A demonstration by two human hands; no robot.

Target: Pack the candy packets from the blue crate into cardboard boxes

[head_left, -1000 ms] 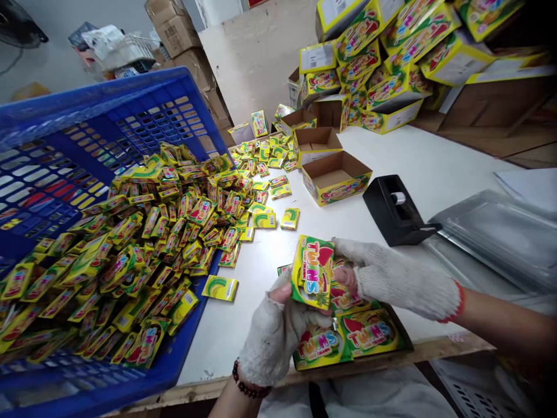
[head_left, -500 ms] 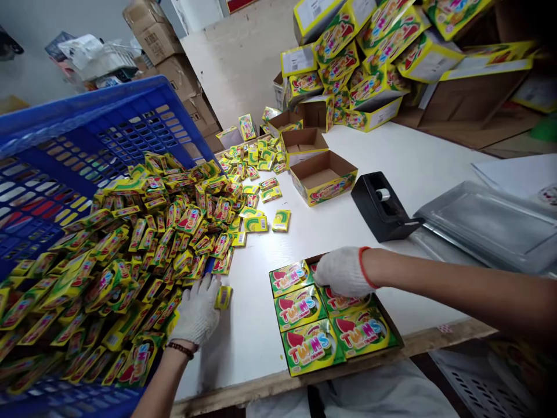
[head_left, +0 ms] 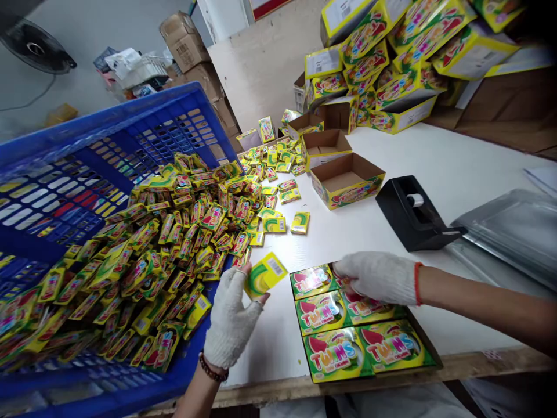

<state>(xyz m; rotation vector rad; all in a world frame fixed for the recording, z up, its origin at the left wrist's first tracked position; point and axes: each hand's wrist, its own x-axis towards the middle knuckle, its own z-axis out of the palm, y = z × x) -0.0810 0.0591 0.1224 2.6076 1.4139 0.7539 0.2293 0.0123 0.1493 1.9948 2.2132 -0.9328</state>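
Being pinched near the middle of the frame, a small yellow box (head_left: 266, 275) is held tilted by the left hand (head_left: 232, 325), its grip pressed against the upper-left and lower edges while the barcode corner is left uncovered. The right hand (head_left: 376, 278) is laid over the top of a tray (head_left: 430, 352) at lower right on the table (head_left: 278, 351); its fingertips are hidden, so whether anything is pinched there cannot be told. Similar boxes (head_left: 324, 309) are set face up in the tray, and many more are heaped in the blue crate (head_left: 130, 108) at left.

The held box is judged to be light and fairly stiff, with thin walls that could be dented by hard squeezing. Its glossy print may be slippery, so it is best taken by two opposite edges, with the broad face left free.
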